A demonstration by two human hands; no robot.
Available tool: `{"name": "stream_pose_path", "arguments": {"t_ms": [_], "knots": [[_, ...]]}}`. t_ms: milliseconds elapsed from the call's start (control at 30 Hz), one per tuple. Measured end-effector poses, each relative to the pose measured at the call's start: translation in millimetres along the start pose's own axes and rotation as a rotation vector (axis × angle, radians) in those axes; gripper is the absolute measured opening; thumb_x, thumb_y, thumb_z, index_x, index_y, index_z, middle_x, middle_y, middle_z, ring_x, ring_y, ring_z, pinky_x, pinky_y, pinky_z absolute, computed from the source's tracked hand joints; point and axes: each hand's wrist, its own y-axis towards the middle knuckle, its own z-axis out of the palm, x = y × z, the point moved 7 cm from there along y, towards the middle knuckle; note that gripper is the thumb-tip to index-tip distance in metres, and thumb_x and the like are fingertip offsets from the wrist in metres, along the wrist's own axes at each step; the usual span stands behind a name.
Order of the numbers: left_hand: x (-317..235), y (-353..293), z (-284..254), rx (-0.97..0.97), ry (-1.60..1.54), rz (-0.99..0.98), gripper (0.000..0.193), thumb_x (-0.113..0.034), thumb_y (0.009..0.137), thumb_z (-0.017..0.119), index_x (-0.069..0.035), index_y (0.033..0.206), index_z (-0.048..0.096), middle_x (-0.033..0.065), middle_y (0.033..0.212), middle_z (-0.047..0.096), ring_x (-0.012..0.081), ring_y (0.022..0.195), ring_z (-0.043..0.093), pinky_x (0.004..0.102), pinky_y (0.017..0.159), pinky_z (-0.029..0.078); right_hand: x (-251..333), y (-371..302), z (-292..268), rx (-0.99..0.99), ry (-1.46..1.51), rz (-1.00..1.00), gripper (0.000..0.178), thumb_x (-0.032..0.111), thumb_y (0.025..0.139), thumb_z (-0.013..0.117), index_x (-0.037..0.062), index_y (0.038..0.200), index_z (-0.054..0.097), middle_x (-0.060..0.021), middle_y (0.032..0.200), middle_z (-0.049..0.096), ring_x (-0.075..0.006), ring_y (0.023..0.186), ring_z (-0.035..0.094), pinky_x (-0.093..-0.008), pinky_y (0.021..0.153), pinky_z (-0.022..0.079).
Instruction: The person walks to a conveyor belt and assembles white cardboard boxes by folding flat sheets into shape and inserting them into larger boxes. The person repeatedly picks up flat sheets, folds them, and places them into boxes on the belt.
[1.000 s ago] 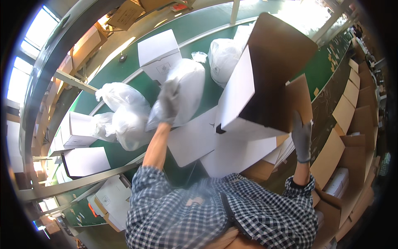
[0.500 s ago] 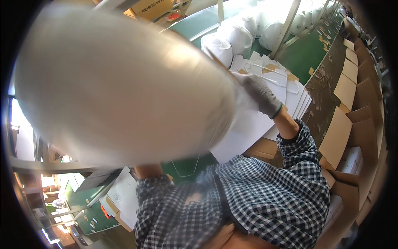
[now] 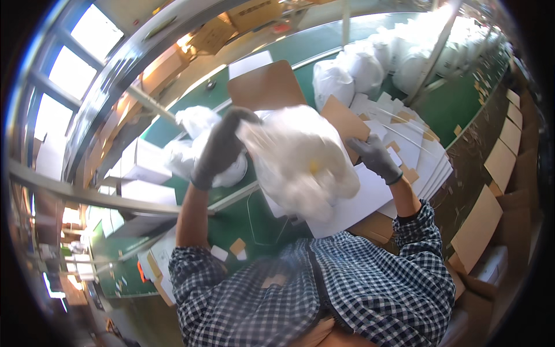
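While the left hand is curled against the upper left edge of a white bag, the right hand pinches the lower edge of a brown flap on the bag's other side. Whether the left fingers are closed on the plastic I cannot tell — motion blur and the bag's own folds cover their tips.

The bag lies between the two hands, in front of the person's chest, and its long axis slopes from the left hand, at upper left, down to the right. The left hand is the nearer: it meets the bag, whereas the right is just beside it, apart from the plastic. A second brown flap stands beyond the bag, on the far side; how much of the bag sits inside cardboard is hidden.

Under the right hand lies a pile of flat white cartons, fanned toward the right. More white bags line the green belt beyond, and others rest behind the left wrist, near white boxes. Open brown cartons stand along the right — well apart from both hands.
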Motion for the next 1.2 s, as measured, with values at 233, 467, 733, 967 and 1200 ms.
{"name": "stream_pose_path", "arguments": {"t_ms": [233, 467, 733, 967, 1200], "knots": [[-7.2, -22.3, -26.6, 0.153, -0.08, -0.117, 0.023, 0.007, 0.089, 0.069, -0.004, 0.107, 0.062, 0.0054, 0.107, 0.065, 0.0175, 0.106, 0.063, 0.0337, 0.098, 0.051, 10.6, -5.1, 52.9, 0.036, -0.292, -0.314, 0.019, 0.012, 0.099, 0.065, 0.0015, 0.113, 0.073, -0.0173, 0.079, 0.068, -0.0355, 0.068, 0.067, -0.0408, 0.058, 0.052], [38.3, -29.8, -3.1, 0.269, -0.261, -0.474, 0.032, -0.005, 0.089, 0.083, -0.002, 0.115, 0.065, 0.0086, 0.123, 0.07, 0.0207, 0.122, 0.065, 0.0363, 0.105, 0.05, 5.5, -3.5, 71.3, 0.078, -0.349, -0.228, 0.022, 0.018, 0.102, 0.068, -0.0031, 0.105, 0.071, -0.0277, 0.076, 0.064, -0.0375, 0.065, 0.069, -0.0433, 0.059, 0.052], [81.9, -162.8, -68.6, -0.754, -0.052, -0.276, 0.06, 0.003, 0.1, 0.059, 0.001, 0.158, 0.044, 0.0144, 0.157, 0.053, 0.0238, 0.146, 0.051, 0.0389, 0.125, 0.036, -9.6, -9.1, 117.2, 0.165, -0.207, 0.022, 0.017, 0.016, 0.1, 0.069, -0.0002, 0.106, 0.072, -0.0204, 0.078, 0.067, -0.033, 0.069, 0.072, -0.0414, 0.062, 0.054], [148.8, -186.7, 30.4, -0.744, -0.179, -0.607, 0.086, -0.014, 0.094, 0.072, 0.0, 0.164, 0.025, 0.0195, 0.161, 0.04, 0.0306, 0.151, 0.037, 0.0431, 0.125, 0.03, 4.6, -0.7, 137.7, 0.066, -0.348, -0.22, 0.016, 0.006, 0.101, 0.063, -0.004, 0.114, 0.066, -0.0223, 0.095, 0.067, -0.037, 0.081, 0.068, -0.0409, 0.071, 0.054], [184.1, -142.7, 38.4, -0.56, -0.418, -0.5, 0.109, -0.007, 0.077, 0.086, -0.002, 0.163, 0.02, 0.0191, 0.154, 0.042, 0.0286, 0.146, 0.039, 0.0403, 0.121, 0.035, 23.6, -36.6, 204.3, 0.556, -0.935, -0.627, 0.084, 0.034, 0.074, 0.088, 0.0032, 0.147, 0.057, -0.0199, 0.156, 0.052, -0.0406, 0.152, 0.04, -0.0688, 0.122, 0.022]]}}
